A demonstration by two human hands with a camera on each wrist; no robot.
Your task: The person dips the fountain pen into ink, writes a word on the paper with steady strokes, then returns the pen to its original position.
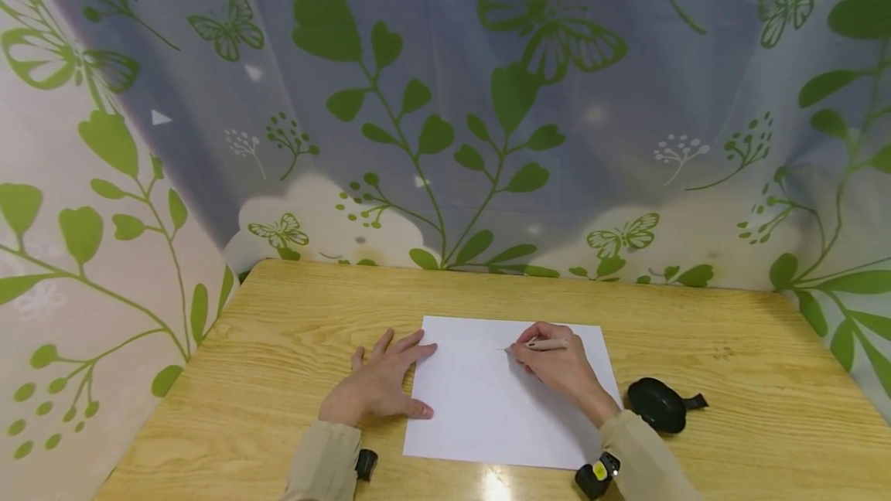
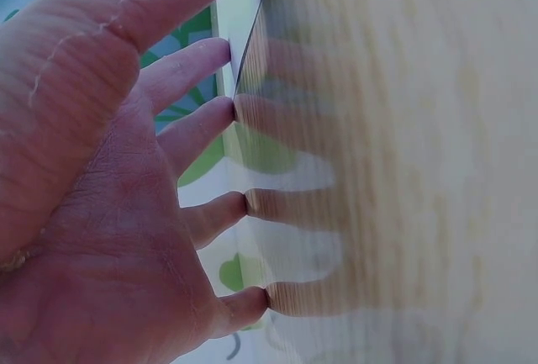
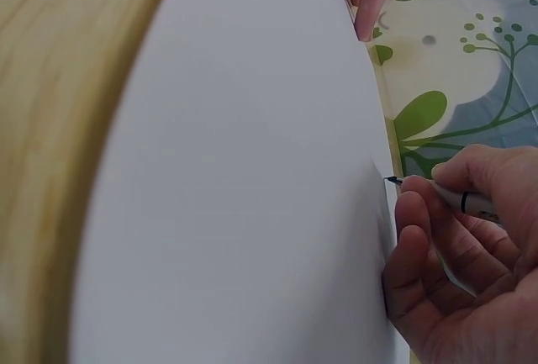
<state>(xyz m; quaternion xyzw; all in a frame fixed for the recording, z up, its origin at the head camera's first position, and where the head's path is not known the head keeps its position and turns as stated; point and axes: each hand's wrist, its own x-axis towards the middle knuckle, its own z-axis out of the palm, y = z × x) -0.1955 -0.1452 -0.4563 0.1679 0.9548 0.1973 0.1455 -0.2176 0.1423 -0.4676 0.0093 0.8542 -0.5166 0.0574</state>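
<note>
A white sheet of paper (image 1: 480,408) lies flat on the wooden table. My right hand (image 1: 557,362) grips a light-coloured pen (image 1: 550,344), its tip at the upper middle of the sheet, where a short faint line shows. In the right wrist view the pen's dark tip (image 3: 392,180) meets the paper, and the fingers of my right hand (image 3: 462,255) curl round the barrel. My left hand (image 1: 383,385) rests spread at the sheet's left edge, thumb and some fingertips on the paper. In the left wrist view the fingers of my left hand (image 2: 197,133) touch down on paper and wood.
A black rounded object (image 1: 657,406) with a short strap lies right of the paper, close to my right forearm. The wooden table (image 1: 292,315) ends at a curtain (image 1: 445,138) printed with green leaves and butterflies. Each wrist wears a small black device.
</note>
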